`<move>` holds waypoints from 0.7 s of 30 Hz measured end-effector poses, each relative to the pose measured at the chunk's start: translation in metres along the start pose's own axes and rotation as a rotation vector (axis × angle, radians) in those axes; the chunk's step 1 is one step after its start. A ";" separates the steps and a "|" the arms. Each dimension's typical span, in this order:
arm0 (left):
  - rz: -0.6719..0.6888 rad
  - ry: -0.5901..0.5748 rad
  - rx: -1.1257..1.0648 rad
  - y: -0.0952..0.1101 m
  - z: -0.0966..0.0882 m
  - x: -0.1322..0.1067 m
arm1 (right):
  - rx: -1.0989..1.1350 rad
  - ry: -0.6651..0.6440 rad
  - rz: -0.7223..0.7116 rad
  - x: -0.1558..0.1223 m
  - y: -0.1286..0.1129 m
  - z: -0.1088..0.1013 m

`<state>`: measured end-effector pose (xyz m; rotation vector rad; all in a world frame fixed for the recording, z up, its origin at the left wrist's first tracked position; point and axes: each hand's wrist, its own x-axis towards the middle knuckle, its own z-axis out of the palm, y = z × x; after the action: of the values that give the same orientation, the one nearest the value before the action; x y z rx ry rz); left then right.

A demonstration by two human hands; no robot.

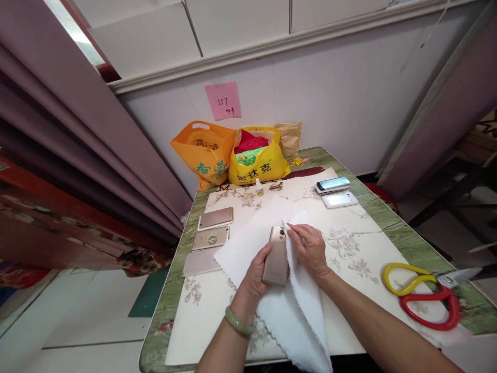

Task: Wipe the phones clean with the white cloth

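A gold smartphone [276, 261], back side up, is gripped in my left hand [257, 269], which has a green bangle at the wrist. My right hand [309, 249] pinches a white cloth [305, 290] close to the phone's camera corner. The cloth spreads beneath the phone and hangs down toward the near table edge. On the left lie a rose-gold phone [216, 218], a gold phone with a ring holder [211, 238] and a pale pink phone [201, 261].
Scissors with yellow and red handles [446, 281] lie at the right edge. Stacked phones [333, 185] and a white phone [339, 200] sit at the far right. A small bottle [259, 187], orange bag [212, 160] and yellow bag [258, 168] stand at the back.
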<state>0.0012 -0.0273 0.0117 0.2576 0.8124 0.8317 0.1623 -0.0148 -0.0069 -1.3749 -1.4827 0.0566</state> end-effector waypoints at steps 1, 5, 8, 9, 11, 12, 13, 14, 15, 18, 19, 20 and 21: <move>-0.001 0.009 -0.018 0.001 0.000 0.000 | 0.009 0.002 0.006 -0.001 0.000 0.000; 0.085 0.066 -0.117 0.004 0.003 0.004 | 0.005 -0.018 -0.061 -0.004 -0.004 0.000; 0.149 0.074 -0.200 0.006 0.005 0.008 | 0.034 -0.074 -0.187 -0.006 -0.011 -0.001; 0.164 0.062 -0.231 0.006 0.005 0.009 | 0.053 -0.094 -0.231 -0.006 -0.013 -0.002; 0.182 0.029 -0.288 0.007 0.005 0.011 | 0.100 -0.140 -0.310 -0.006 -0.017 -0.005; 0.183 0.008 -0.307 0.007 0.004 0.011 | 0.126 -0.164 -0.343 -0.006 -0.018 -0.006; 0.181 -0.012 -0.319 0.007 0.004 0.012 | 0.155 -0.188 -0.374 -0.006 -0.019 -0.008; 0.179 -0.029 -0.325 0.007 0.003 0.012 | 0.187 -0.214 -0.404 -0.005 -0.019 -0.009; 0.180 -0.043 -0.326 0.007 0.002 0.011 | 0.218 -0.243 -0.434 -0.005 -0.019 -0.011; 0.184 -0.082 -0.297 0.007 0.000 0.011 | 0.282 -0.315 -0.503 -0.005 -0.017 -0.014; 0.183 -0.092 -0.282 0.007 0.000 0.011 | 0.290 -0.328 -0.515 -0.005 -0.017 -0.014; 0.182 -0.099 -0.270 0.007 -0.001 0.011 | 0.289 -0.332 -0.521 -0.004 -0.016 -0.014; 0.183 -0.102 -0.262 0.007 -0.001 0.011 | 0.283 -0.332 -0.524 -0.004 -0.016 -0.015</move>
<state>0.0008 -0.0145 0.0085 0.1421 0.5822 1.0774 0.1604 -0.0313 0.0075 -0.7440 -1.9876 0.1607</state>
